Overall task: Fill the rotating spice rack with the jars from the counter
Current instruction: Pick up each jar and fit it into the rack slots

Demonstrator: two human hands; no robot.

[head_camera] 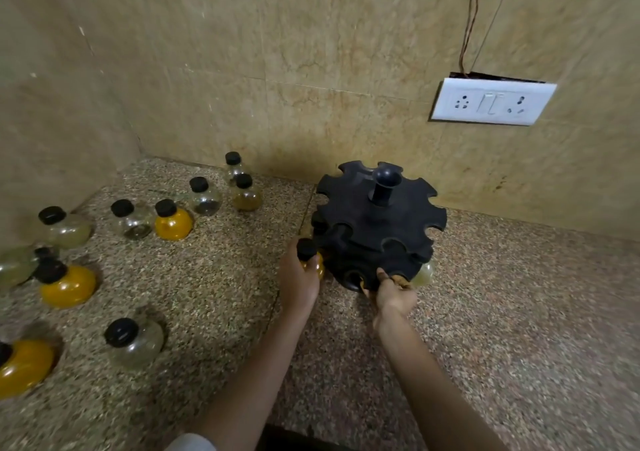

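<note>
Many loose jars are seen standing on the tabletop, out at nine o'clock from the rack. A yellow jar is gripped by the left hand, cap up, its long way straight up and down. It is held just beside the rack's lower ring, at eight o'clock. That ring's rim is gripped by the right hand at six o'clock. A pale jar is already tucked in at four o'clock. The yellow jar likely must be slid toward three o'clock into a gap.
</note>
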